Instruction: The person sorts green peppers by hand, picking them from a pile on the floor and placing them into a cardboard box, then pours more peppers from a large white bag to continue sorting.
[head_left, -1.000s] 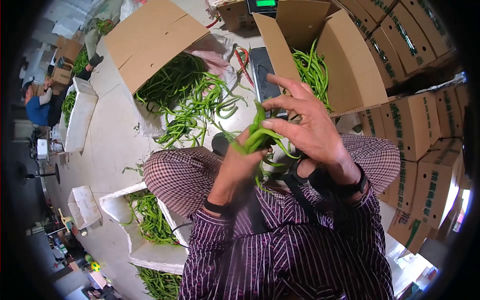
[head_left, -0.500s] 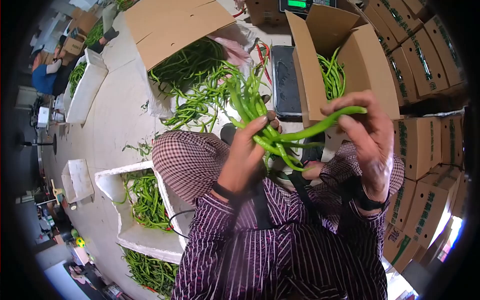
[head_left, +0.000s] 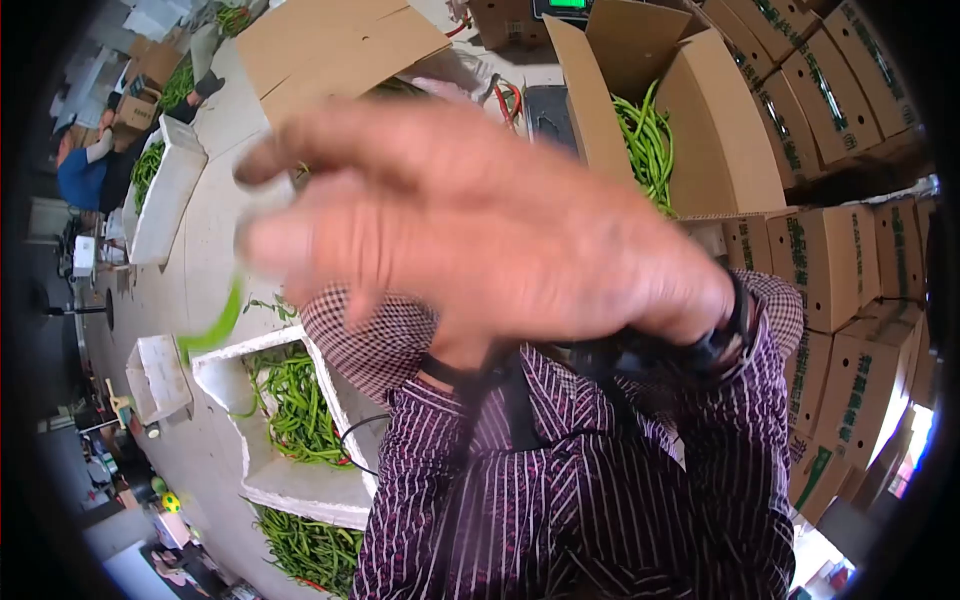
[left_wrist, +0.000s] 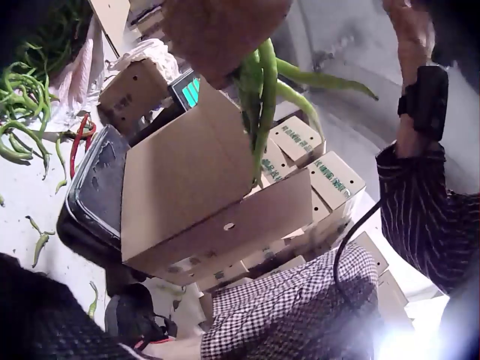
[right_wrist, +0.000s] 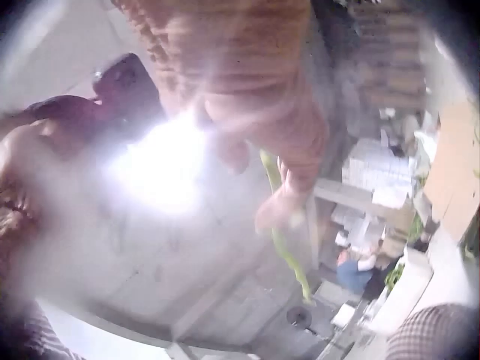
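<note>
My right hand (head_left: 490, 230) is blurred and stretches leftward across the middle of the head view, pinching one long green pepper (head_left: 222, 325) that hangs from its fingertips. The right wrist view shows that pepper (right_wrist: 288, 259) between the fingers and thumb of the same hand (right_wrist: 262, 97). Behind it, most of my left hand is hidden in the head view. In the left wrist view the left hand (left_wrist: 223, 34) grips several green peppers (left_wrist: 267, 94), their ends sticking out below and to the right. An upright carton (head_left: 735, 150) holding green peppers (head_left: 647, 140) stands at the upper right.
A foam box (head_left: 310, 505) of green peppers sits at the lower left, with a pile (head_left: 310, 545) below it. A tipped carton (head_left: 340, 50) lies at the top. Stacked cartons (head_left: 850, 260) line the right side. Another person (head_left: 85, 180) is at the far left.
The right hand has drawn one pepper away from the bunch and swung it leftward, past the left hand and closer to the head camera. The left hand has become mostly covered.
</note>
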